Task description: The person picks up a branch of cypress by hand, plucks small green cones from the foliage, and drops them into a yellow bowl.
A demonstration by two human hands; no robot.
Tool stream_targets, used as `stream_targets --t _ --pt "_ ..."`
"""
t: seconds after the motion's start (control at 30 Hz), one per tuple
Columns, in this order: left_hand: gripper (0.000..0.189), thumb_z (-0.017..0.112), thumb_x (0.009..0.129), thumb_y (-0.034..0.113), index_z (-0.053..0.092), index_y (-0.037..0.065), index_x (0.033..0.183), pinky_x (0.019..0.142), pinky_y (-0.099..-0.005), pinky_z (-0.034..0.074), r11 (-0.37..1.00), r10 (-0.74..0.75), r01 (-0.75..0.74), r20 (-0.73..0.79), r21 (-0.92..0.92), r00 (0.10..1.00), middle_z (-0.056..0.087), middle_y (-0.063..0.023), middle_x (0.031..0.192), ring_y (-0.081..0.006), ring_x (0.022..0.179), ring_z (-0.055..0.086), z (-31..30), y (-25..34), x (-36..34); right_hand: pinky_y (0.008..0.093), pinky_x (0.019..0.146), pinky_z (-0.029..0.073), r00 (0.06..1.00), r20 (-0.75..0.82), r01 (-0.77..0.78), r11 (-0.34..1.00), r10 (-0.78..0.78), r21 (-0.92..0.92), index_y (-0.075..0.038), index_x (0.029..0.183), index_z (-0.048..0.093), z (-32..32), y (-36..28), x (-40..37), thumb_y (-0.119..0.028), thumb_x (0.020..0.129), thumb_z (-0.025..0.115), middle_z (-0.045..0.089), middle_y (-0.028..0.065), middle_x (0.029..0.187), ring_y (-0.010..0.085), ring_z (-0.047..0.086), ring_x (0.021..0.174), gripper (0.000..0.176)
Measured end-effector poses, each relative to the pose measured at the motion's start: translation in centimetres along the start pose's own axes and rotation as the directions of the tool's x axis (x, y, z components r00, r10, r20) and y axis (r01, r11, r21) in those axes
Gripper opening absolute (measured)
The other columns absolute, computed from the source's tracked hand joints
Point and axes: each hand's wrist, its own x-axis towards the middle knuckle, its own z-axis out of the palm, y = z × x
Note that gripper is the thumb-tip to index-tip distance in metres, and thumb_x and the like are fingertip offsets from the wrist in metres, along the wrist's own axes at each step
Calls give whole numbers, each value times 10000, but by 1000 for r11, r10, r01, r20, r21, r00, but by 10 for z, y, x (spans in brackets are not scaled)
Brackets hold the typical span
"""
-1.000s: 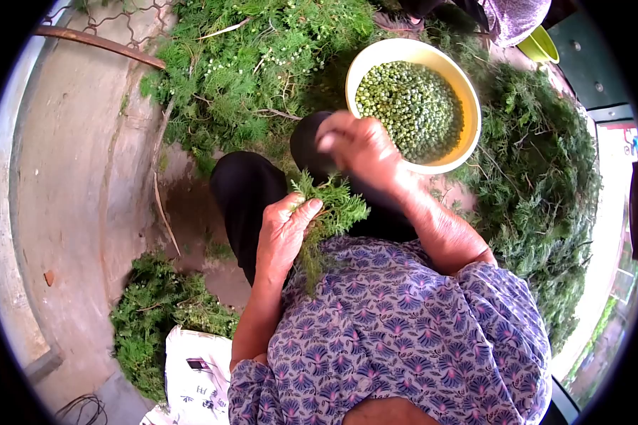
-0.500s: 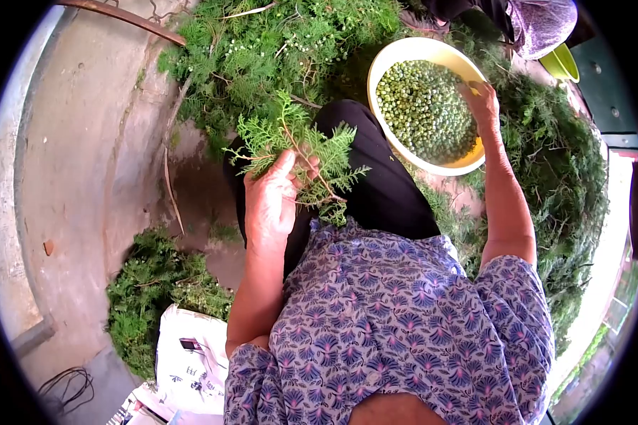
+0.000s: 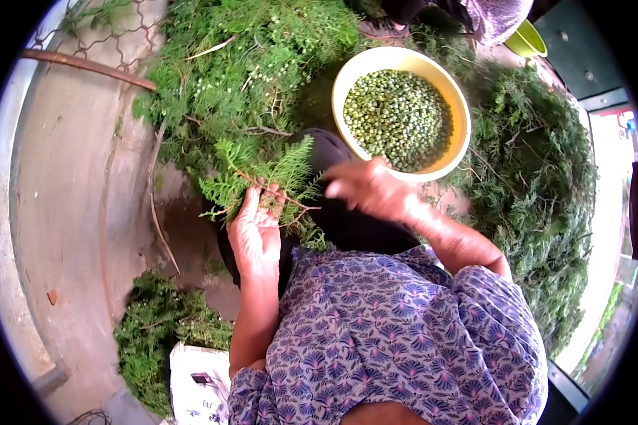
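A leafy arborvitae sprig is pinched between the thumb and fingers of my left hand, above my lap. My right hand is just right of the sprig, over my knee near the basin's lower rim. Its fingers are smeared by motion, so anything between them cannot be made out. Beyond it stands a pale yellow basin, heaped with small round green cones.
Cut green branches lie in a pile ahead, with another heap along the right. A smaller pile and a white sack are at lower left. Another person's patterned clothing shows at the top, near a green container.
My right hand has come from inside the basin's right side down and left toward the sprig. My left hand still holds the sprig. The view has shifted slightly.
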Motion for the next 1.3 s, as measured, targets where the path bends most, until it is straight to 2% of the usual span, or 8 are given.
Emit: stream_targets --t 0.3,0.4,0.53,0.63,0.83,0.9,1.17,1.3 --pt "284 545 867 154 506 52 1130 874 -383 447 995 86 -75 -163 70 983 579 -81 957 -209 917 550 6 0 -4 356 559 427 992 6 -122 968 124 220 1 718 569 15 -9 -14 -128 793 602 527 163 585 265 517 533 152" --pt "252 547 860 145 541 75 1102 830 -342 464 995 89 -93 95 37 992 601 -56 1004 -190 899 570 -14 10 9 288 501 445 872 -248 -355 894 422 274 -70 868 662 -29 10 -35 -141 809 586 601 36 618 138 505 513 119" --pt "227 545 863 142 572 82 1080 743 -283 475 993 110 -116 167 28 980 617 -23 947 -134 805 569 -30 23 14 201 447 375 222 -721 -168 755 656 634 -14 887 612 -92 81 -95 -152 848 546 543 10 639 73 423 464 158" --pt "227 553 862 168 577 90 1074 706 -260 465 989 123 -135 161 67 979 618 -1 911 -100 750 555 -24 26 12 212 398 409 -206 -591 79 616 780 784 19 955 552 -119 127 -157 -151 836 589 600 92 722 125 524 457 211" --pt "241 564 854 198 562 64 1054 648 -257 431 990 65 -91 223 107 973 593 -38 843 -118 672 515 -33 35 20 275 492 492 521 -551 -394 756 652 523 32 1216 414 -93 126 -95 -86 722 677 621 111 715 184 580 581 572" --pt "227 562 853 191 566 61 1040 655 -260 436 992 22 -57 286 113 958 593 -41 835 -121 675 520 -36 38 23 315 525 502 754 -651 -372 873 88 -314 45 1259 344 -132 95 -30 -68 698 679 627 141 702 225 606 617 664" --pt "225 545 864 153 547 73 1074 678 -279 430 998 60 -67 302 12 951 578 -41 866 -127 706 505 -45 36 26 328 574 496 582 -809 -387 904 85 -183 28 1128 485 -306 5 106 -250 709 636 619 199 787 236 622 577 526" --pt "230 553 859 146 532 46 1065 665 -279 417 998 67 -66 326 -15 943 557 -27 852 -113 718 502 -30 40 30 279 500 482 818 -562 -297 928 126 -224 18 911 574 -235 24 104 -179 767 582 631 145 727 170 627 551 244"
